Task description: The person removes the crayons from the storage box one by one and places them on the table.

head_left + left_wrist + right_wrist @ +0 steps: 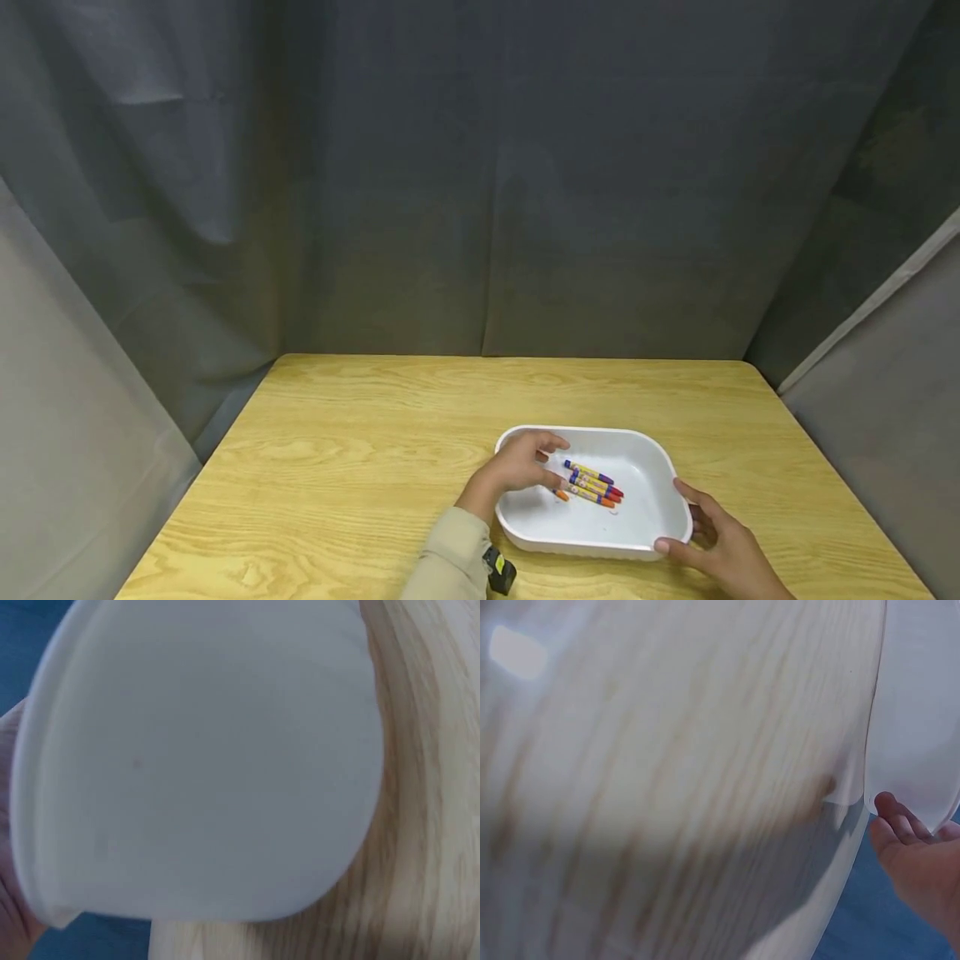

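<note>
White tray (652,500) low and right of centre on tabletop (337,467); left hand (521,467) inside, fingers relaxed beside crayons (592,484); right hand (716,542) gripping lower-right rim.

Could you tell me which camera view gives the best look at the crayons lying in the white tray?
The head view: the crayons lie in a cluster inside the white tray, with the left hand beside them. The left wrist view shows only the tray's blurred white wall, and the right wrist view shows its rim and fingertips; neither shows any crayons.
</note>
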### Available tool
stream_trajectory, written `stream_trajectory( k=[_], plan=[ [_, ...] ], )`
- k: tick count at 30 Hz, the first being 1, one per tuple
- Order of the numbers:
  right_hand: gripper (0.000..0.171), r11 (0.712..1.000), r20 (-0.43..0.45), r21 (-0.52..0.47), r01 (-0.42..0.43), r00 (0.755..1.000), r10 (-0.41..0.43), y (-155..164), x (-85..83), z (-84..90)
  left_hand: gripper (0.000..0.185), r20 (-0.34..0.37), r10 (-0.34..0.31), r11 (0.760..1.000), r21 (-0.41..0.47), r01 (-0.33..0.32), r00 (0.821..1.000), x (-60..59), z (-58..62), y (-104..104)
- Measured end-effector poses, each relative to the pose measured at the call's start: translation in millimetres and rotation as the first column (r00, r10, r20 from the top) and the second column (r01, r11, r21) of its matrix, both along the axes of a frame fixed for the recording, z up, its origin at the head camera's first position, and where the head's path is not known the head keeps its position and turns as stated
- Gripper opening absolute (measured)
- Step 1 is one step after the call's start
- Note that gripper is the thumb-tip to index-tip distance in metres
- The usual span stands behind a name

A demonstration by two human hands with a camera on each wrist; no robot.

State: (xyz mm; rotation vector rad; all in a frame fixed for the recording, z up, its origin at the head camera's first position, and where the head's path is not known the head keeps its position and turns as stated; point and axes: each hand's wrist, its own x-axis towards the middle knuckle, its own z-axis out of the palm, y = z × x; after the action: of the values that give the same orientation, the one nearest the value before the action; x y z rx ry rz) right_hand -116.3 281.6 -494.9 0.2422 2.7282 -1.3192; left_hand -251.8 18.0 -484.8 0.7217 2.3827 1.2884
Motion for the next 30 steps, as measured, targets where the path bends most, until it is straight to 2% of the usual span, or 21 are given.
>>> stream_trajectory(
  k=[7,10,18,22,30],
  plan=[
    [0.098,0.999,-0.001,-0.054,0.005,1.0,-0.005,-1.3,0.2,-3.5,0.056,0.046,0.059,0.998,-0.026,-0.058,0.997,0.9,-7.2,4.2],
    [0.096,0.998,-0.02,-0.056,-0.002,1.0,0.001,-0.5,-0.8,-4.5,0.051,0.036,0.08,0.996,-0.041,-0.078,0.996,0.8,-8.1,6.2],
    [0.095,0.998,-0.039,-0.062,-0.007,0.999,0.004,1.2,-1.7,-6.4,0.03,0.011,0.15,0.978,-0.148,-0.147,0.989,4.7,-11.4,12.4],
    [0.096,0.998,-0.026,-0.063,0.001,1.0,-0.003,1.1,-0.5,-7.0,0.025,-0.005,0.141,0.977,-0.163,-0.14,0.99,7.1,-14.2,13.3],
    [0.098,0.996,0.009,-0.078,0.03,1.0,-0.029,1.3,-1.0,-6.8,0.022,-0.029,0.124,0.984,-0.126,-0.126,0.992,13.0,-15.4,17.0]
  ],
)
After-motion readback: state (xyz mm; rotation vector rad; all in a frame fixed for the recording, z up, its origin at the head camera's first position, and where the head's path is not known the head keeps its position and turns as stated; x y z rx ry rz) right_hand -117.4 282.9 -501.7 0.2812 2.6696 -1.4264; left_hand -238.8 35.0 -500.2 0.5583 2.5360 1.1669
